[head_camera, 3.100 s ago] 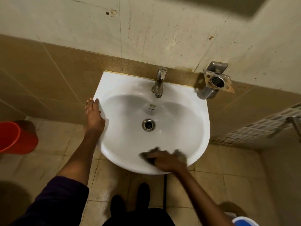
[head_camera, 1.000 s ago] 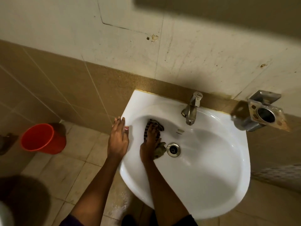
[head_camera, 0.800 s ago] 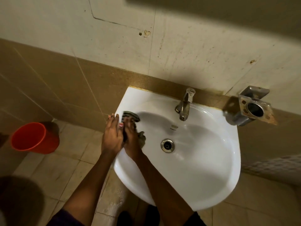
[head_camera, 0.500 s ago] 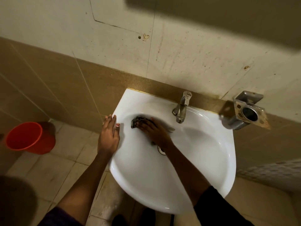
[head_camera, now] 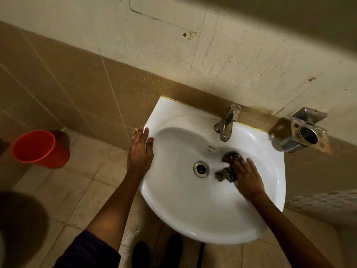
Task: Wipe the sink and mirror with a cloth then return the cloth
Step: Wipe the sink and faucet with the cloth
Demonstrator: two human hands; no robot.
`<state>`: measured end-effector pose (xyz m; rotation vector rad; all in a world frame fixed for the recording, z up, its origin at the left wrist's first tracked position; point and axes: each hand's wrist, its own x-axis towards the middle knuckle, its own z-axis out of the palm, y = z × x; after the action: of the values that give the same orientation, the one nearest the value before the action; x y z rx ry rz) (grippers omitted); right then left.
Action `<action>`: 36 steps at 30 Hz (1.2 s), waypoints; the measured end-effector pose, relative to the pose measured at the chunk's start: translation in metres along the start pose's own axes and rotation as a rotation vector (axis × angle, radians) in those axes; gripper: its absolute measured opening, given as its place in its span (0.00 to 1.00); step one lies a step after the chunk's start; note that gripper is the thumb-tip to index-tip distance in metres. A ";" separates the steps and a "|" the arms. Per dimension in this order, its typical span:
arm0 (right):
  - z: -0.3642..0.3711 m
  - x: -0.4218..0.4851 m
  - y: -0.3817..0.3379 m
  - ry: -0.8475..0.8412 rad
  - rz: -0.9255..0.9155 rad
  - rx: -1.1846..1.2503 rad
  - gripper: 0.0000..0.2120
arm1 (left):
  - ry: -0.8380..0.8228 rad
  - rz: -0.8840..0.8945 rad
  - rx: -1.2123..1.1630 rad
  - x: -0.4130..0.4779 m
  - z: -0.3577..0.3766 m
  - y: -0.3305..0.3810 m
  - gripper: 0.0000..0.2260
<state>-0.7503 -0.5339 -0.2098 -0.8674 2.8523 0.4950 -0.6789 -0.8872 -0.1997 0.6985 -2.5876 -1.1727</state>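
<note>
A white wall-hung sink (head_camera: 193, 219) fills the middle of the view. Inside its bowl, right of the metal drain (head_camera: 201, 168), lies a dark, crumpled cloth (head_camera: 226, 174). My right hand (head_camera: 246, 177) presses flat on the cloth, fingers spread, covering most of it. My left hand (head_camera: 140, 151) rests flat on the sink's left rim, holding nothing. A metal tap (head_camera: 227, 122) stands at the back of the sink. No mirror is in view.
A metal holder with a round cup ring (head_camera: 305, 130) is fixed to the wall right of the sink. An orange bucket (head_camera: 39, 148) stands on the tiled floor at the left. My dark shoes (head_camera: 158, 252) show under the sink.
My right hand has slid the cloth from the bowl's back left, past the drain, to the bowl's right side. My left hand has stayed on the left rim.
</note>
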 end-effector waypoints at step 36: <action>-0.136 -0.111 -0.031 0.156 0.318 1.811 0.15 | -0.431 0.091 -0.309 -0.030 -0.035 0.122 0.09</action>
<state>-0.6434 -0.5469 -0.0679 -0.0219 2.0976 -1.8409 -0.6801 -0.8250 -0.0848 0.2814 -2.6263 -1.8056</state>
